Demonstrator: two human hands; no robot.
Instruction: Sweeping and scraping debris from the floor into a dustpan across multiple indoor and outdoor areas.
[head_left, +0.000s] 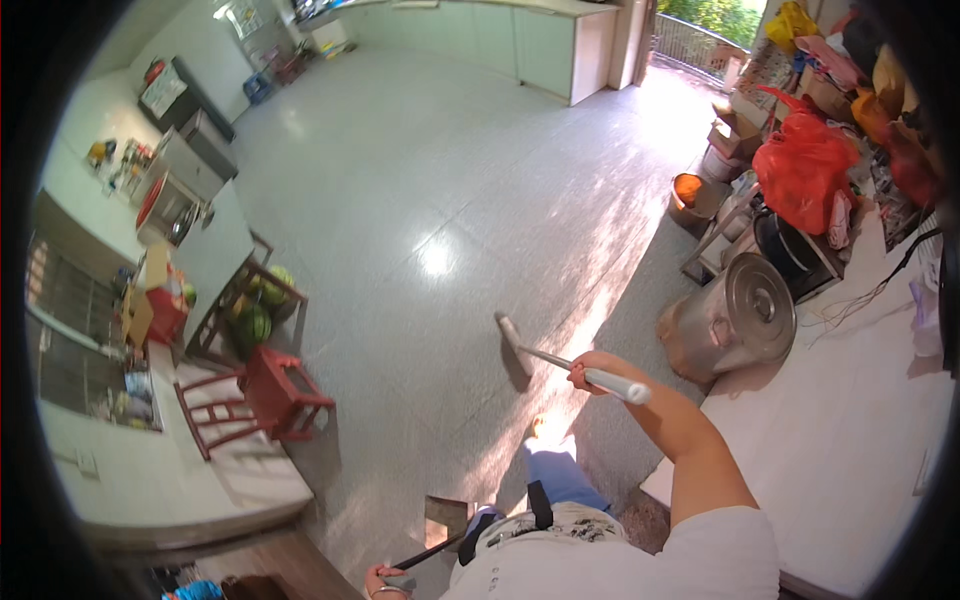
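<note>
My right hand (587, 375) is wrapped around the pale handle of a long-handled broom (551, 358). The broom's head (513, 337) rests on the grey floor (360, 187) ahead of me, beside a bright streak of sunlight. Low in the view, my left hand (386, 579) grips the dark handle of a dustpan (448, 516). That pan is by my left leg, partly hidden behind my body. Any dirt on the floor or in the pan is too small to tell.
A red wooden chair (281, 394) and a table (214, 247) with watermelons (251, 324) beneath stand left. A lidded metal pot (731, 322), a bucket (694, 202) and red plastic bags (802, 161) line the right. Green cabinets (450, 41) and an open doorway (686, 67) lie ahead.
</note>
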